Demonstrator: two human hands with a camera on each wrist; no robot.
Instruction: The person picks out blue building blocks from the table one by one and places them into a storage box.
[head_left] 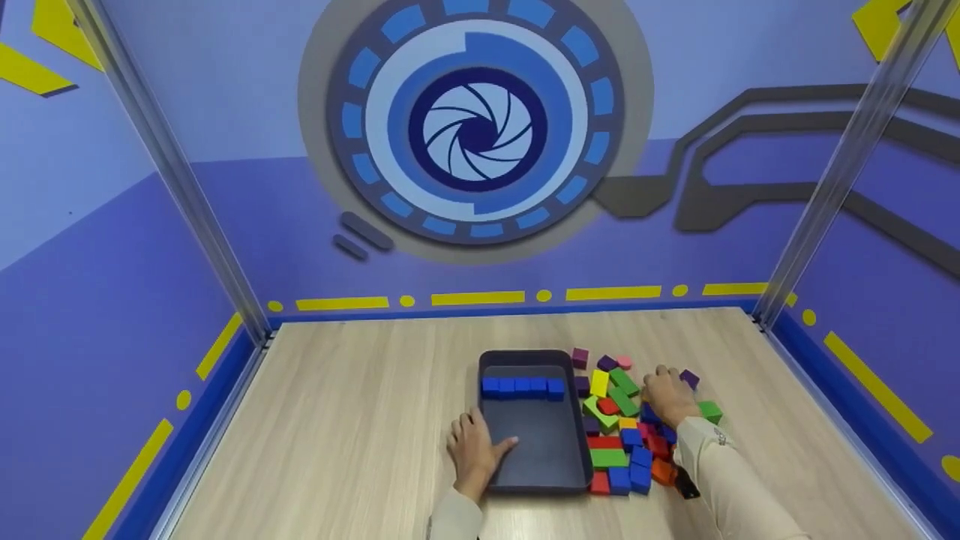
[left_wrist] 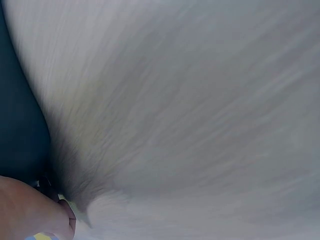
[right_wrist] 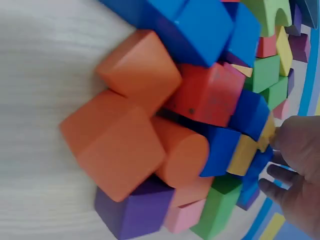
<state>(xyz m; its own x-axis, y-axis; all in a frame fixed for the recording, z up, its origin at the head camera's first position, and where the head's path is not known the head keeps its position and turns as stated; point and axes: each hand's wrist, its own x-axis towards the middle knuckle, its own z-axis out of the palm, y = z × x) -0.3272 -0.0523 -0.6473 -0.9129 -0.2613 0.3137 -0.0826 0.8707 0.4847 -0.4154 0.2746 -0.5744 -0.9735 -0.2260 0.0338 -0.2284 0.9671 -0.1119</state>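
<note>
A dark grey rectangular tray [head_left: 534,472] lies on the table. Inside it, a row of several blue cubes [head_left: 523,388] crosses near the far end. My left hand [head_left: 474,450] holds the tray's left rim, thumb over the inside and fingers along the outer side; the left wrist view catches only part of that hand [left_wrist: 35,210]. Over the far right of a spread of coloured blocks [head_left: 607,457] is my right hand [head_left: 671,394]. Its fingers are bent loosely beside a yellow-orange block [right_wrist: 268,131] and a blue block [right_wrist: 257,169]; no block shows clearly in its grasp.
Loose blocks, among them a green arch [head_left: 600,414], orange blocks [right_wrist: 115,145] and a purple block [right_wrist: 135,207], lie close along the tray's right side. Printed walls [head_left: 225,225] enclose the wooden table [head_left: 337,420] at the back and both sides.
</note>
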